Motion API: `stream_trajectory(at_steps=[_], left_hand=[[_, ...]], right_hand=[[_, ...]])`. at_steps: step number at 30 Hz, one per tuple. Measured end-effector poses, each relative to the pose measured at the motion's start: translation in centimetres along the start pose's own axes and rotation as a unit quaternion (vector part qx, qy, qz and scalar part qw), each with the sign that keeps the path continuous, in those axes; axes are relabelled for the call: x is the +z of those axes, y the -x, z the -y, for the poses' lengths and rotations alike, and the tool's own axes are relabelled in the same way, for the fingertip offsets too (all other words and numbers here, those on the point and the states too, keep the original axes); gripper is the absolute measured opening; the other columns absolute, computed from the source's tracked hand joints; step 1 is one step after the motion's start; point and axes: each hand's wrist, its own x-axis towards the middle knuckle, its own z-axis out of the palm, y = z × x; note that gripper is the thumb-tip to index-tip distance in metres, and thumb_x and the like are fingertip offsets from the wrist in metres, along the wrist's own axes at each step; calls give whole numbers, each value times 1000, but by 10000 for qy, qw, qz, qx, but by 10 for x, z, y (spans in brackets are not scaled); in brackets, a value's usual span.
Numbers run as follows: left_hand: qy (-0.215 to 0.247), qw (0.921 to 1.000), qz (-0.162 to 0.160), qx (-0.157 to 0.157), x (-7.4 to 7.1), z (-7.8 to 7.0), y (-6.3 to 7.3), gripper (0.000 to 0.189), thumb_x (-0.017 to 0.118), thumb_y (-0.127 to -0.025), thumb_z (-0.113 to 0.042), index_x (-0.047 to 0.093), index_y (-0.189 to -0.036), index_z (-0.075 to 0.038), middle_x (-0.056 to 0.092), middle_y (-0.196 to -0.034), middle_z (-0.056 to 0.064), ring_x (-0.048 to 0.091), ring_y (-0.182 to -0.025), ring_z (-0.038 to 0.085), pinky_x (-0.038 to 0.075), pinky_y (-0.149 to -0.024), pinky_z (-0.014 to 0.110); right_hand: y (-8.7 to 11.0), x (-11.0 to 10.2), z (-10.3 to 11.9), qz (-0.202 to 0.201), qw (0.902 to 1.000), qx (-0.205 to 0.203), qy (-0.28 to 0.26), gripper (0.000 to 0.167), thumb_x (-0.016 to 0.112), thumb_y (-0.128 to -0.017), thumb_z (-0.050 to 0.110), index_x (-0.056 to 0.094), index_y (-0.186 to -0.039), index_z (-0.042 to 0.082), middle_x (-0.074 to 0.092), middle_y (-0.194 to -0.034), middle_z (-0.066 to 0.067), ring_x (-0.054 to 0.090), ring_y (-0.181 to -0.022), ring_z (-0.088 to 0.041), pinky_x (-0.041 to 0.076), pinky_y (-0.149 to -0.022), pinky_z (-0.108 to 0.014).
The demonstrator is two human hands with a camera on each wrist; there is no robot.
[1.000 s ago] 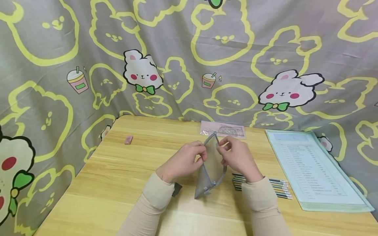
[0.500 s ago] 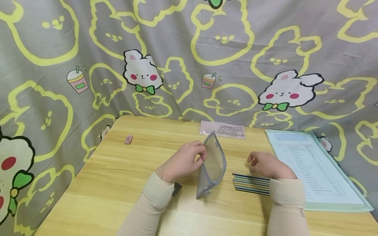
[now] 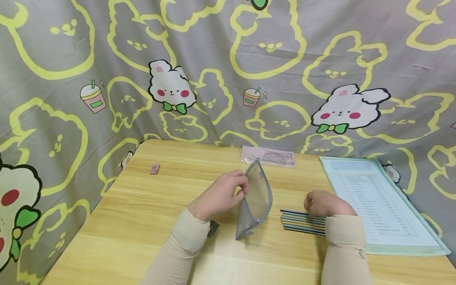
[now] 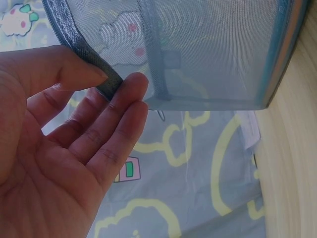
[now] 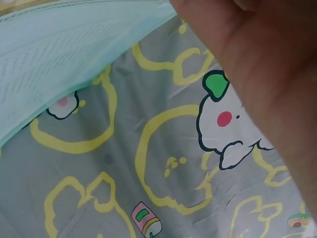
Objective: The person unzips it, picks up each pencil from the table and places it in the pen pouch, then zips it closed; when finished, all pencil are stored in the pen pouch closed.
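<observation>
A grey-blue mesh zip pouch (image 3: pixel 257 190) stands on edge on the table, its mouth parted. My left hand (image 3: pixel 221 194) pinches one zipped edge of it between thumb and fingers; the left wrist view shows this grip on the dark zip band (image 4: pixel 84 49). My right hand (image 3: pixel 329 204) is low over a row of several pencils (image 3: pixel 299 222), to the right of the pouch. Its fingers bend down at the pencils, and the sleeve covers their right ends. I cannot tell whether the fingertips hold a pencil.
A pink eraser (image 3: pixel 154 169) lies at the far left. A clear packet (image 3: pixel 268 156) is at the back edge. Printed sheets in a pale green mesh folder (image 3: pixel 381 206) lie at the right. A small dark object (image 3: pixel 213 228) shows beside the left sleeve. A patterned curtain (image 3: pixel 221 99) surrounds the table.
My right hand has let go of the pouch's right edge and moved right, then lower over the pencils. My left hand keeps its pinch on the pouch, which stays nearly in place.
</observation>
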Motion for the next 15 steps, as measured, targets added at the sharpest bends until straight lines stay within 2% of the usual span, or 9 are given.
stream_trajectory(at_steps=[6, 11, 15], left_hand=[[-16, 10000, -24, 28, 0, 1, 0, 21, 64, -88, 7, 65, -86, -14, 61, -92, -3, 54, -80, 12, 49, -74, 24], [-28, 10000, -22, 39, 1, 1, 0, 22, 64, -88, 8, 65, -86, -14, 60, -92, -3, 54, -80, 12, 49, -74, 24], [-24, 10000, -18, 52, 0, 1, -1, 22, 65, -88, 8, 65, -86, -14, 59, -92, -4, 54, -81, 11, 49, -74, 23]], right_hand=[[-2, 4, 0, -123, 9993, 129, 314, 16, 61, -78, -5, 63, -80, 10, 58, -78, -5, 50, -71, -21, 40, -62, -34], [-6, 5, 0, -233, 9982, 58, 549, 19, 61, -80, -5, 69, -85, 12, 63, -85, -5, 54, -76, -22, 44, -66, -35], [-5, 4, -1, -440, 9982, 9, 410, 18, 62, -81, -3, 69, -86, 12, 64, -83, -3, 55, -76, -22, 44, -65, -35]])
